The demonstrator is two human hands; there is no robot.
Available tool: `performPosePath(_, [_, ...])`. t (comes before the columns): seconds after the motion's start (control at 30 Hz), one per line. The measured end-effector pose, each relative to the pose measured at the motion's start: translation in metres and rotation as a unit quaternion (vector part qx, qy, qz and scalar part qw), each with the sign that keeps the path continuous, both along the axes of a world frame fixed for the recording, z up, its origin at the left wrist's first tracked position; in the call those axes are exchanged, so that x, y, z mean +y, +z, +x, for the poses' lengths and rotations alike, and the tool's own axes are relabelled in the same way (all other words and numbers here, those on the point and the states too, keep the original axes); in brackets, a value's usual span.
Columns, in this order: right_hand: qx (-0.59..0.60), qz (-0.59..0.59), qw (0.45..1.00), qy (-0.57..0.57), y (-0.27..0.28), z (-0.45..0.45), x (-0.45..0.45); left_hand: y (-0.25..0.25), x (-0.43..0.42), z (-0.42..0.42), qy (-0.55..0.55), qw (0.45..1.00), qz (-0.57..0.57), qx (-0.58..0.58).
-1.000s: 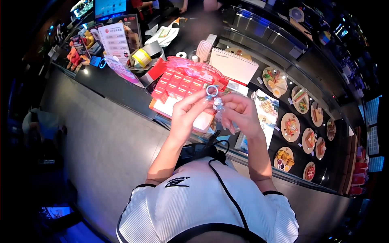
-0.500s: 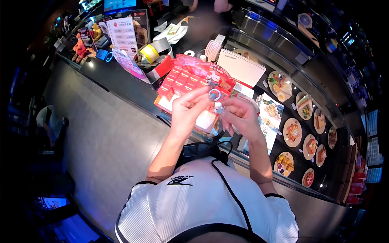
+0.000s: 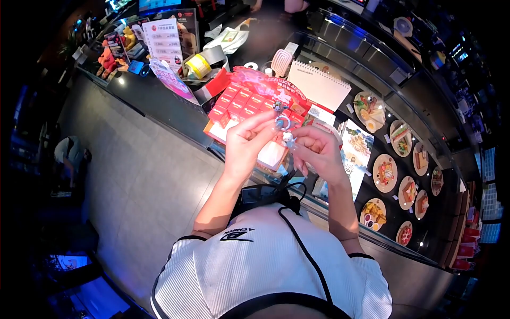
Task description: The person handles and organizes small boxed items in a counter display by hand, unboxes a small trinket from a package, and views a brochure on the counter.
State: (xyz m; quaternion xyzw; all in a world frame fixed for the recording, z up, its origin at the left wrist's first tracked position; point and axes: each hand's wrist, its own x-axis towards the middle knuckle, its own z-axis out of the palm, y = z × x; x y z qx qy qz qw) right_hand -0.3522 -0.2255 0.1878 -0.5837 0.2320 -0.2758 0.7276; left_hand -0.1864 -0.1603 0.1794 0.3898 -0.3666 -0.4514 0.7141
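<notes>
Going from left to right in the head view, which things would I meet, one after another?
Red-orange toy figure → white printed sign → yellow cylinder → left hand → keyring's small white charm → right hand → fried egg → round red dessert.

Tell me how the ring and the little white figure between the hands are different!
The ring is a pale bluish hoop with a hole; the white figure is a chunky shape, mostly white.
The ring is at the fingertips of the left hand, while the white figure is by those of the right hand.
The ring is higher in the picture than the white figure.
Both are small and close together.
</notes>
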Motion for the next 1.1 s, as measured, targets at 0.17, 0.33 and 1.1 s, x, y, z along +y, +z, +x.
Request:
performPosePath(0.17, [-0.009,-0.009,1.0,0.009,-0.001,0.0,0.002,0.003,0.002,0.0,-0.009,1.0,0.005,0.014])
performPosePath(0.33, [-0.016,-0.008,1.0,0.01,-0.002,-0.002,0.004,0.003,0.004,0.001,-0.024,1.0,0.007,0.008])
performPosePath(1.1, [-0.005,-0.051,0.999,0.015,0.013,-0.001,0.022,-0.01,0.01,0.003,-0.089,0.983,-0.058,0.147])
